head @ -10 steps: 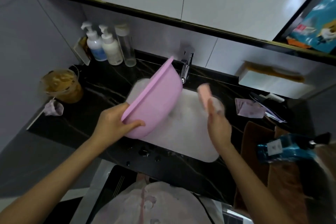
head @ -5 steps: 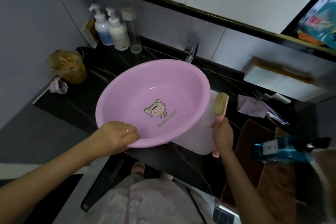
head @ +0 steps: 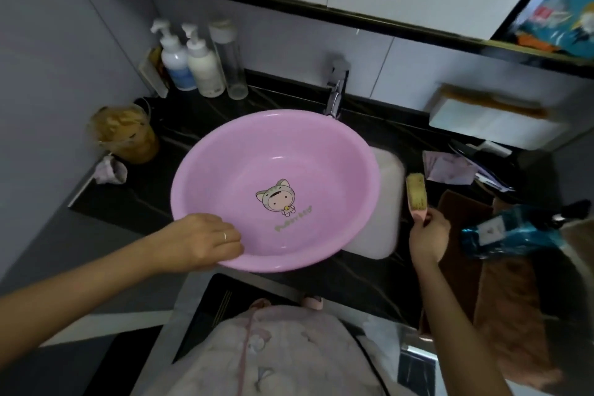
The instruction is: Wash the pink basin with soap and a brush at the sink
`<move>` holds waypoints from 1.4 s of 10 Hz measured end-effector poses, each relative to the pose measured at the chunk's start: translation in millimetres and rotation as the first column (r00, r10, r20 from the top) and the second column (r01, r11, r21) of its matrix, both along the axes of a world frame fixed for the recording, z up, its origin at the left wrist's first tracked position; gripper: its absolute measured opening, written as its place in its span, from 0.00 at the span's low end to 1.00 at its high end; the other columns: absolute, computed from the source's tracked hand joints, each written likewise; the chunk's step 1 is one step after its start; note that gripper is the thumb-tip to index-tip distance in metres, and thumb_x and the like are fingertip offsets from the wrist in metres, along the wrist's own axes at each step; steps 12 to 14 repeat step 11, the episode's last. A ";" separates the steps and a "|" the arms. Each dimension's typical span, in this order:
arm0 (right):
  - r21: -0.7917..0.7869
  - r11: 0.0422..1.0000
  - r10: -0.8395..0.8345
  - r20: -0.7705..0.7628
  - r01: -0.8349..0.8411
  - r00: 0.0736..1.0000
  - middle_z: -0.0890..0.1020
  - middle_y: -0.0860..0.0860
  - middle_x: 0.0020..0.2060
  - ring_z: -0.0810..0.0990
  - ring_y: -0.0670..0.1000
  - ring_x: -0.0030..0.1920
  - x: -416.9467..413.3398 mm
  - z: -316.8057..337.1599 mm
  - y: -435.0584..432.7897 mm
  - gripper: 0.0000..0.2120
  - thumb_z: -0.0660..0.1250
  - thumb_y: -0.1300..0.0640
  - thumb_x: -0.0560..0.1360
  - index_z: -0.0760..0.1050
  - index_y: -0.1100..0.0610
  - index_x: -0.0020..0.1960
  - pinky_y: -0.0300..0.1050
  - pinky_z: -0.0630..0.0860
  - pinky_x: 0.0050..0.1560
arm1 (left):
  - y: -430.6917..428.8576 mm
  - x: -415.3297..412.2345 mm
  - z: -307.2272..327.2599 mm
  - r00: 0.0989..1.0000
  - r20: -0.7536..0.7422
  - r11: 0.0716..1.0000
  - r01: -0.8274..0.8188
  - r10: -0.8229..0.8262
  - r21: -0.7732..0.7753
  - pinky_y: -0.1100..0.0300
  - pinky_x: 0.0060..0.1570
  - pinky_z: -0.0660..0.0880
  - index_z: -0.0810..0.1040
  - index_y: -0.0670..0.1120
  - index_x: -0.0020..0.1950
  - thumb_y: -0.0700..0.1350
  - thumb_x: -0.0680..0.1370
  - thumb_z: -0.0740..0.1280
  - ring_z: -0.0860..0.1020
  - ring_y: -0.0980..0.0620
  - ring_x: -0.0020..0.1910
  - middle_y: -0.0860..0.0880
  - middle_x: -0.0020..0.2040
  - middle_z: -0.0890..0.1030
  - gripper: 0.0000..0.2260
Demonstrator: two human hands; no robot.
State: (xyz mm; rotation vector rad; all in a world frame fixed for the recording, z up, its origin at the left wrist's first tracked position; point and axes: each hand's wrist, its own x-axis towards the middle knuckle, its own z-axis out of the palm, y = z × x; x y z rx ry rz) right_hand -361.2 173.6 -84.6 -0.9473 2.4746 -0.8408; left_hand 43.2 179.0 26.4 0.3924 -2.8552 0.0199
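The pink basin (head: 324, 151), with a cartoon cat-hooded figure printed inside, lies mouth-up over the white sink (head: 387, 202) and hides most of it. My left hand (head: 205, 241) grips the basin's near-left rim. My right hand (head: 429, 236) holds a pink-handled brush (head: 416, 194) with tan bristles facing up, just right of the sink and apart from the basin. The chrome tap (head: 336, 96) stands behind the basin's far rim. No water stream is visible.
Two pump bottles (head: 193, 64) and a clear bottle (head: 229, 61) stand at the back left of the black counter (head: 154, 190). A tan-filled cup (head: 123, 133) sits left. A white holder (head: 491, 119), pink cloth (head: 448, 167), blue bottle (head: 511, 231) and brown towel (head: 463, 212) crowd the right.
The basin went from tilted on edge to lying mouth-up over the sink. My right hand carried the brush from over the sink out to its right side.
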 end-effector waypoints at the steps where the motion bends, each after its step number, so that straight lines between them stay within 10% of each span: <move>1: 0.020 0.999 -0.025 -0.033 0.026 0.999 0.69 0.64 0.64 0.73 0.65 0.58 3.7 5.3 -3.3 0.21 0.62 0.62 0.78 0.66 0.63 0.69 0.53 0.71 0.54 | -1.6 8.3 2.4 0.999 -0.033 0.999 0.034 -0.033 0.041 0.62 0.28 0.74 0.71 0.44 0.46 0.43 0.81 0.53 0.77 0.50 0.30 0.47 0.35 0.79 0.09; 3: -0.109 0.993 -0.058 -0.057 0.051 0.997 0.71 0.65 0.61 0.73 0.64 0.56 27.8 24.7 -0.1 0.15 0.60 0.65 0.77 0.70 0.65 0.63 0.49 0.70 0.51 | -10.0 21.5 -15.5 0.995 -0.016 0.994 0.102 -0.101 0.046 0.61 0.26 0.71 0.73 0.45 0.43 0.45 0.82 0.54 0.75 0.51 0.29 0.48 0.34 0.77 0.11; 5: -0.210 0.978 0.066 0.240 -0.015 0.968 0.78 0.52 0.44 0.77 0.50 0.40 69.4 56.0 8.9 0.14 0.56 0.55 0.81 0.74 0.62 0.59 0.40 0.70 0.39 | -54.3 -9.2 -42.5 0.994 -0.035 0.993 0.098 -0.101 -0.070 0.62 0.23 0.69 0.67 0.46 0.43 0.36 0.71 0.60 0.73 0.50 0.27 0.48 0.32 0.75 0.06; 7: 0.027 0.957 0.239 0.489 -0.288 0.839 0.75 0.54 0.55 0.79 0.54 0.42 111.5 66.7 18.6 0.27 0.63 0.50 0.78 0.58 0.59 0.72 0.42 0.74 0.36 | -86.2 -39.9 -81.9 0.991 0.113 0.991 0.085 -0.072 -0.106 0.63 0.26 0.69 0.67 0.48 0.46 0.36 0.65 0.61 0.76 0.51 0.30 0.50 0.36 0.78 0.12; 8: 0.063 0.946 0.277 0.342 -0.316 0.898 0.72 0.57 0.63 0.77 0.57 0.57 124.1 49.5 23.5 0.32 0.68 0.58 0.75 0.55 0.58 0.73 0.45 0.74 0.50 | -82.9 -48.5 -106.3 0.949 0.292 0.989 0.141 -0.121 -0.048 0.63 0.27 0.69 0.67 0.48 0.44 0.50 0.66 0.70 0.77 0.52 0.31 0.51 0.35 0.78 0.14; 9: 0.090 0.946 0.273 0.303 -0.313 0.913 0.71 0.56 0.65 0.72 0.55 0.63 132.3 47.7 31.9 0.33 0.69 0.58 0.74 0.56 0.58 0.73 0.45 0.69 0.57 | -76.5 -50.4 -119.5 0.909 0.412 0.998 0.057 -0.068 0.039 0.60 0.38 0.71 0.73 0.46 0.46 0.67 0.70 0.52 0.77 0.50 0.38 0.49 0.41 0.79 0.26; 11: 0.332 0.893 0.273 0.139 -0.304 0.952 0.66 0.59 0.66 0.72 0.58 0.63 123.1 61.6 20.3 0.30 0.67 0.54 0.75 0.60 0.59 0.72 0.51 0.71 0.60 | -84.4 -55.6 -104.8 0.930 0.369 0.980 -0.075 0.002 0.186 0.53 0.62 0.62 0.72 0.46 0.62 0.63 0.75 0.51 0.73 0.46 0.57 0.47 0.60 0.75 0.26; 14: 0.332 0.893 0.273 0.139 -0.304 0.952 0.66 0.59 0.66 0.72 0.58 0.63 123.1 61.6 20.3 0.30 0.67 0.54 0.75 0.60 0.59 0.72 0.51 0.71 0.60 | -84.4 -55.6 -104.8 0.930 0.369 0.980 -0.075 0.002 0.186 0.53 0.62 0.62 0.72 0.46 0.62 0.63 0.75 0.51 0.73 0.46 0.57 0.47 0.60 0.75 0.26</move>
